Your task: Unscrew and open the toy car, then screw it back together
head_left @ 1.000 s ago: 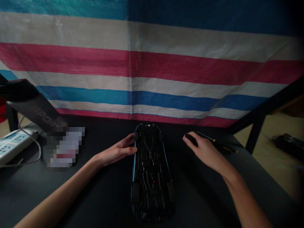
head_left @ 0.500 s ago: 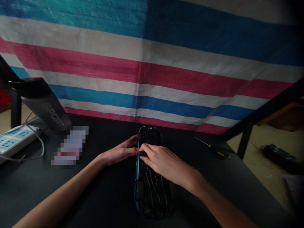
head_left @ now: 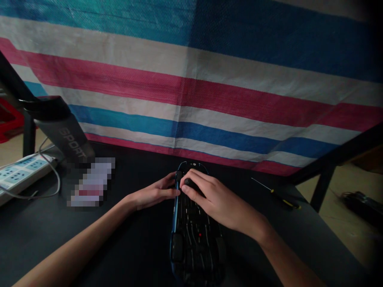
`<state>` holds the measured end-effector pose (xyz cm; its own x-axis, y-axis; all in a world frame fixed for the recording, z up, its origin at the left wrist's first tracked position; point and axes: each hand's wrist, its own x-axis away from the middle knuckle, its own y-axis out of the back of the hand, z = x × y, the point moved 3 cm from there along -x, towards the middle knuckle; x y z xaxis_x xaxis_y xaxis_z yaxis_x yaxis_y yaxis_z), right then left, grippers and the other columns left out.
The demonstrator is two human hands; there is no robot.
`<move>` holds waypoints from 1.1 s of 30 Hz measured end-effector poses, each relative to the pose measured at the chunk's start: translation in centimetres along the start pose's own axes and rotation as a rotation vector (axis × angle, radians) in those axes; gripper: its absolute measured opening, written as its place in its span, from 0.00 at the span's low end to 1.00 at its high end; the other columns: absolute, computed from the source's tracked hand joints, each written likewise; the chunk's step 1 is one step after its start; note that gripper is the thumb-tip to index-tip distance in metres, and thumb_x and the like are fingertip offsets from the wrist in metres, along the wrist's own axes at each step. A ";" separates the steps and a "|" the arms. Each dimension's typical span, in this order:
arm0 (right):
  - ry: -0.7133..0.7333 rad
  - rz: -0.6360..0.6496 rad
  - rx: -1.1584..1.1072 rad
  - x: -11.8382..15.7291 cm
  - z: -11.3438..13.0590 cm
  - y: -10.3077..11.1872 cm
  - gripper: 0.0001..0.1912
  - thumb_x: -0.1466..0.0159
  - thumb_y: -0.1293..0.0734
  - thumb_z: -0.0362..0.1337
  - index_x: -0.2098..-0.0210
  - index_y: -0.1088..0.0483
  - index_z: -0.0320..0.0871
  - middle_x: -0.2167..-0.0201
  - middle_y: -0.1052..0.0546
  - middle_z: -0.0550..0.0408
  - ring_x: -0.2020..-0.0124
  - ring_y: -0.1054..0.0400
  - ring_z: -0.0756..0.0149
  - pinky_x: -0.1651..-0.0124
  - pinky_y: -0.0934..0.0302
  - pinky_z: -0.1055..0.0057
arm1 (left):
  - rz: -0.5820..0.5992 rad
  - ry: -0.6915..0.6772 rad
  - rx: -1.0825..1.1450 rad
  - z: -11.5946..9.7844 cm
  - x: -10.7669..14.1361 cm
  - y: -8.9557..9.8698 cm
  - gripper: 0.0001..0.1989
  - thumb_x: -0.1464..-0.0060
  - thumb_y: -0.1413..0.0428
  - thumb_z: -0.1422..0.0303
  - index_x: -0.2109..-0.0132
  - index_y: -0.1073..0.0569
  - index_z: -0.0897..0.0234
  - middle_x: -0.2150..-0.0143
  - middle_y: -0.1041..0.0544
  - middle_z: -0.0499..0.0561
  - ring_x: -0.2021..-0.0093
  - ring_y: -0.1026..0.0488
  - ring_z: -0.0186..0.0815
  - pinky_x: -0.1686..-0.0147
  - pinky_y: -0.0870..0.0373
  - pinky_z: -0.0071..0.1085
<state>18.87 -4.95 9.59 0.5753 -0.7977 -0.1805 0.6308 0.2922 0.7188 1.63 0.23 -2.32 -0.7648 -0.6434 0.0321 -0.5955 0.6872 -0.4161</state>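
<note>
My left hand [head_left: 154, 194] touches the left side of the model car [head_left: 196, 243], thumb spread from the fingers. My right hand [head_left: 215, 195] is curled around a black handle [head_left: 192, 185] above the car's far half; I cannot tell whether its lower end meets the car. The car lies underside up, mid-scene on the dark table [head_left: 134, 243], with a screwdriver [head_left: 283, 199] to the right and a bottle [head_left: 64, 131] far left.

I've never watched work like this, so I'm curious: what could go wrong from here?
The upturned toy car could slide if the left grip, against its side, eases off. The black handle in the right grip might slip across the underside; whatever its other end touches is hidden.
</note>
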 end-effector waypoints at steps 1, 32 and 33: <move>0.024 -0.054 -0.032 -0.2 0.1 0.4 0.09 0.25 0.42 0.40 0.55 0.31 0.46 0.56 0.26 0.54 0.54 0.29 0.64 0.49 0.35 0.65 | -0.010 -0.002 -0.013 -0.1 0.0 0.0 0.35 0.39 0.39 0.70 0.29 0.43 0.54 0.26 0.43 0.55 0.27 0.47 0.49 0.29 0.52 0.49; 0.083 -0.053 -0.061 0.0 0.4 0.6 0.05 0.27 0.39 0.37 0.57 0.32 0.47 0.62 0.26 0.60 0.63 0.30 0.70 0.59 0.37 0.71 | -0.006 0.018 -0.018 -0.2 0.0 -0.4 0.36 0.39 0.40 0.70 0.29 0.44 0.55 0.30 0.37 0.59 0.30 0.39 0.50 0.30 0.47 0.50; 0.082 -0.051 -0.064 0.0 0.3 0.6 0.05 0.27 0.39 0.37 0.57 0.32 0.47 0.62 0.26 0.60 0.63 0.31 0.70 0.59 0.37 0.71 | -0.006 0.018 -0.019 -0.2 0.0 -0.4 0.36 0.39 0.40 0.70 0.29 0.44 0.55 0.30 0.37 0.59 0.30 0.40 0.50 0.30 0.47 0.50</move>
<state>19.06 -4.92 10.26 0.5808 -0.7672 -0.2721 0.6905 0.2874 0.6638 1.83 0.04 -2.00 -0.7658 -0.6411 0.0510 -0.6042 0.6900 -0.3986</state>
